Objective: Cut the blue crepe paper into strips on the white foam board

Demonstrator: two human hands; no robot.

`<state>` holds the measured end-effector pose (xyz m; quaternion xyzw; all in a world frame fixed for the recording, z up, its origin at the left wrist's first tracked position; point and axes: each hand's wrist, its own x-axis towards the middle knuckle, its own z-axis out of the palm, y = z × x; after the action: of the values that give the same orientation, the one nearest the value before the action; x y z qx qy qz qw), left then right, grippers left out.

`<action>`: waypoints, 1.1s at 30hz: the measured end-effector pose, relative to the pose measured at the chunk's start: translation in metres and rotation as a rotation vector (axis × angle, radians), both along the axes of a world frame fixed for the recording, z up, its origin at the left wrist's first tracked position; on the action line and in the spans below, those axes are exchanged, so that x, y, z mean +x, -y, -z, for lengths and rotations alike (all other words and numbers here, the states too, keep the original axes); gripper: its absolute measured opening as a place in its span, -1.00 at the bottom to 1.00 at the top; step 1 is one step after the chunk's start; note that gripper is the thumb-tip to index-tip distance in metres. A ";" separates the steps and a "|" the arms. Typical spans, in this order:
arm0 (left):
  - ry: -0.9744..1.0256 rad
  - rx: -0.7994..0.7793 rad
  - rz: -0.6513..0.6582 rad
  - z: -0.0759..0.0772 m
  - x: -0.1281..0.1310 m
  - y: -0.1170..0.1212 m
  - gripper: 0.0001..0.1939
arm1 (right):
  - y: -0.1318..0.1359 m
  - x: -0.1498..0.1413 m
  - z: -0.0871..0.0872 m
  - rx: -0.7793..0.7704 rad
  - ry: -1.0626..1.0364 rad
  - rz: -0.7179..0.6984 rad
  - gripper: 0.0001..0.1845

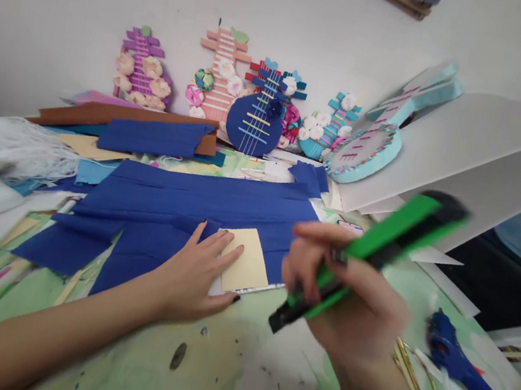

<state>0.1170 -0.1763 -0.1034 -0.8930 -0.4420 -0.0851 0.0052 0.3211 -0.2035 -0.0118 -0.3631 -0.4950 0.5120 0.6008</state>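
My left hand [203, 272] lies flat with fingers spread, its fingertips on a pale yellow rectangle of paper or card [250, 262]. That piece rests over the near edge of a large blue sheet [142, 193], which looks like creased paper or cloth. Raised above the table on the right, my right hand [344, 294] is wrapped round a green and black utility knife [392, 236]. The knife is tilted, its narrow dark end pointing down and left; motion blurs it, and I cannot tell whether any blade is out.
Small decorated lute-like models [255, 121] lean on the wall at the back. A blue glue gun [452, 357] and gold-handled scissors [417, 375] lie at the right. White stringy material [11, 146] and folded coloured sheets [151, 136] are piled at the left and back.
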 end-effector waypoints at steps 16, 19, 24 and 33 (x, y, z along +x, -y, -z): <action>-0.015 0.050 -0.007 -0.018 0.022 -0.010 -0.51 | -0.093 0.012 0.070 -0.242 -0.055 -0.061 -0.41; -0.036 0.057 0.008 -0.015 0.021 -0.011 -0.48 | -0.093 0.009 0.074 -0.200 -0.027 -0.104 -0.49; -0.039 0.061 0.012 -0.010 0.018 -0.011 -0.35 | -0.095 0.005 0.083 0.033 0.206 0.045 -0.66; 0.002 0.035 -0.014 -0.006 0.016 -0.014 -0.31 | -0.097 -0.002 0.084 0.158 0.483 -0.028 -0.87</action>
<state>0.1326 -0.1627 -0.0974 -0.8896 -0.4465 -0.0937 0.0208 0.3195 -0.1068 -0.0962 -0.4199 -0.6675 0.3787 0.4844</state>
